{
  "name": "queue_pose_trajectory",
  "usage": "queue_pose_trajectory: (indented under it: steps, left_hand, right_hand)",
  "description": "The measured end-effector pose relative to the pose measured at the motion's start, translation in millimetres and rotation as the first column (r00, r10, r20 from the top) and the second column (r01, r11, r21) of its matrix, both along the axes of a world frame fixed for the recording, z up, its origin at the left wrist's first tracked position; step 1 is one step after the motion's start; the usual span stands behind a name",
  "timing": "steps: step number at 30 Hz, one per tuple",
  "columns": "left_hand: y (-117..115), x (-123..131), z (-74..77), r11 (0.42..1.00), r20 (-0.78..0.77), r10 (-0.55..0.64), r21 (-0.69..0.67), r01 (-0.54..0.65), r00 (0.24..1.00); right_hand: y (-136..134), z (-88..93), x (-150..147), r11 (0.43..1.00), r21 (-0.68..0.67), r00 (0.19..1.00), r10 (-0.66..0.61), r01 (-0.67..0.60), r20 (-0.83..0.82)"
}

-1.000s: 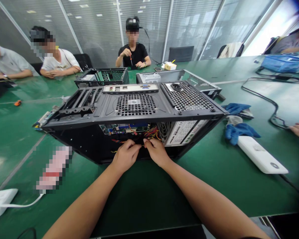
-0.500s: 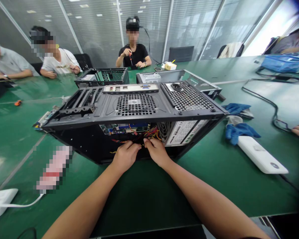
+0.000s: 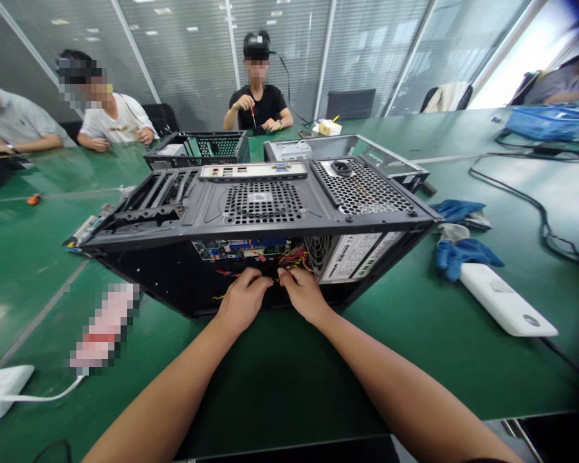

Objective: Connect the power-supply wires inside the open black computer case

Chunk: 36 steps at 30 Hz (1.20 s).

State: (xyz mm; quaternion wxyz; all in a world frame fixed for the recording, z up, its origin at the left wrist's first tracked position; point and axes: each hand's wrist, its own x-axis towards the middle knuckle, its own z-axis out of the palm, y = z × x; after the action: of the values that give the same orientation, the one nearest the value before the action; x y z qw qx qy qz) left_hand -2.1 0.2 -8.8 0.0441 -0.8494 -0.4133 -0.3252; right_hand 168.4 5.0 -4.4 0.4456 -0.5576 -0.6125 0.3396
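A black computer case lies on the green table with its open side facing me. Both my hands reach into that opening, close together. My left hand is closed in a pinch on a thin cable with yellow strands. Just beside it, my right hand pinches the same cable; the ends at the fingertips are too small to make out. Behind my fingers runs a bundle of coloured wires from the power supply. Part of the motherboard shows deeper inside.
Blue gloves and a white power bank lie to the right. A pixelated pink object is at left. Two more open cases stand behind. Several people sit around the table; one across holds a screwdriver.
My hands stay almost in place, with only slight finger movement. At the right edge, another person's hand has drawn outward and the black cord there has shifted.
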Motion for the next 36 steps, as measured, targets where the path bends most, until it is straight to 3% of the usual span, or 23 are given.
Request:
queue_pose_trajectory:
  steps: [36]
  left_hand:
    - [0.7,0.7,-4.7,0.999,0.039,0.034,0.007,-0.034,0.999]
  right_hand:
    - [0.3,-0.3,0.3,1.000,-0.012,1.000,0.002,-0.001,0.012]
